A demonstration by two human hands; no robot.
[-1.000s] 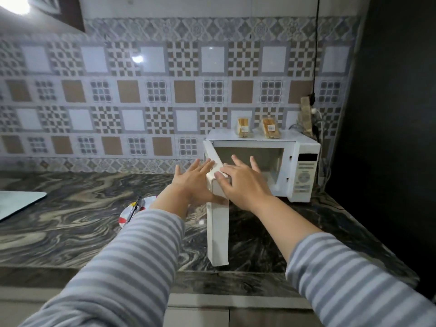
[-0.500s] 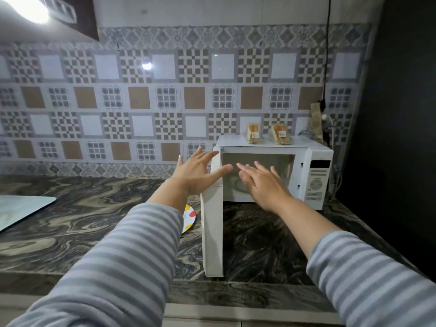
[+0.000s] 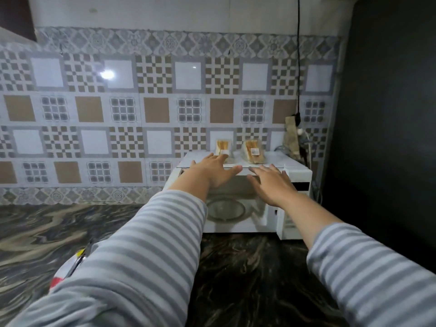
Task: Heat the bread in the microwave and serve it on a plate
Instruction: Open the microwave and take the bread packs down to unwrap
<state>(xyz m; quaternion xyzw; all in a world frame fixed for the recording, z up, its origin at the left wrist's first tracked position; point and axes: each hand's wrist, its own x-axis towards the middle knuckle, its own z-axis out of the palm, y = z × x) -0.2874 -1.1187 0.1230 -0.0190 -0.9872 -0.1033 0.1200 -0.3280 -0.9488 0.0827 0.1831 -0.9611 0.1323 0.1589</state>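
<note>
A white microwave stands at the back right of the counter with its door swung open; the glass turntable inside is bare. Two wrapped bread packs lie on its top, the left pack and the right pack. My left hand stretches out flat with its fingertips at the left pack. My right hand hovers with straight fingers in front of the microwave's upper edge, below the right pack. A colourful plate peeks out under my left sleeve.
The dark marbled counter runs in front of the microwave. A patterned tile wall is behind. A black cable hangs down to a socket area beside the microwave. A dark panel closes the right side.
Both hands have left the microwave door and risen toward the bread packs on top. The view has moved closer, and the open cavity with the turntable shows.
</note>
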